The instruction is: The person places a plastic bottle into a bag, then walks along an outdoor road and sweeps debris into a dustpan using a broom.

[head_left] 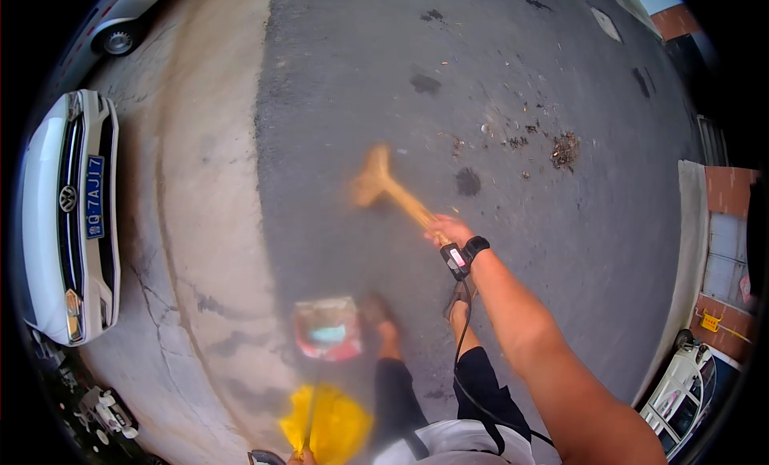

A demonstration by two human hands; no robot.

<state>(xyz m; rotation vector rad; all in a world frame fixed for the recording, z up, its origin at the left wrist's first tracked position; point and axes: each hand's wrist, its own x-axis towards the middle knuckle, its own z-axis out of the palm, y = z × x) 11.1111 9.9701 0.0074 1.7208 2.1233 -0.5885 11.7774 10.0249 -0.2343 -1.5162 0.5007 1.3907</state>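
Observation:
My right hand (450,229) is closed round the handle end of a short tan straw broom (410,205). The broom's fanned head points away to the left, smeared by motion, over the asphalt. At the bottom edge, my left hand (302,458) shows only in part, its fingers wrapped round the thin long handle of a dustpan (327,349). That dustpan looks boxy, pale and red, with something light blue-green inside, and is blurred. A bright yellow sheet or bag (340,425) hangs by my left hand; which of the two cannot be told.
A pile of dry brown debris (565,151) lies on the asphalt to the right, with scattered bits round it. A white car (108,281) is parked at the left on pale concrete. Another white vehicle (677,397) stands lower right, near a wall. A cable runs from my right wrist.

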